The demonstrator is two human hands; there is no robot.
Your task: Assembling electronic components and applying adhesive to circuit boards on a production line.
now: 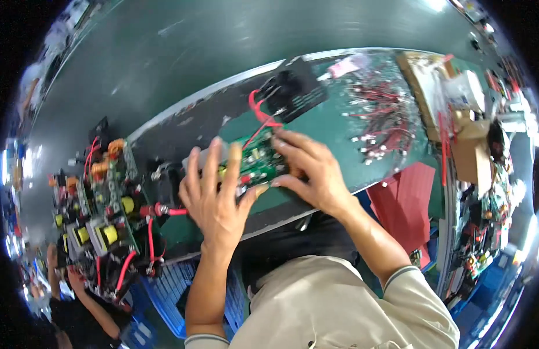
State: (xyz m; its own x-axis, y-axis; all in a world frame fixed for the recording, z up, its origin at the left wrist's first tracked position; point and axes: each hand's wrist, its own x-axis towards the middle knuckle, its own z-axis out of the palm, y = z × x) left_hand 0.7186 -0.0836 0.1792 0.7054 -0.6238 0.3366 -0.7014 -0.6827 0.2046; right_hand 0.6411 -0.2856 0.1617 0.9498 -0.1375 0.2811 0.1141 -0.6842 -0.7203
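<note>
Green circuit board (263,156), near edge of the bench, on the green mat (330,131), between both hands; fingers hide much of it, so can't tell if it lies flat or is slightly raised.

Handling, my guess: light, stiff, not very slippery, fragile on top because of the parts. Best hold: bare side edges, no squeezing on parts or tugging wires.

Looks: green base, packed with small pale, dark and red parts, somewhat blurred. A thin red wire (256,134) slants over its far side.

Left hand (214,200): over the board's left end, fingers spread apart, thumb at near edge; can't tell how hard it presses. Right hand (316,171): fingers and thumb around the right end, with a gap between them; can't tell if clamped.

Just beyond: thick red cable loop (255,104) and a black round part (287,87), blurred. Far right: pale tube (344,67), then a spread of small red wires (387,110) with whitish ends. Near right: red sheets (403,203). Left: cluster of boards (109,232) with yellow-wound parts and red cables. Near left, below bench: blue basket (168,291). Beyond that, a co-worker's forearm (98,311).
</note>
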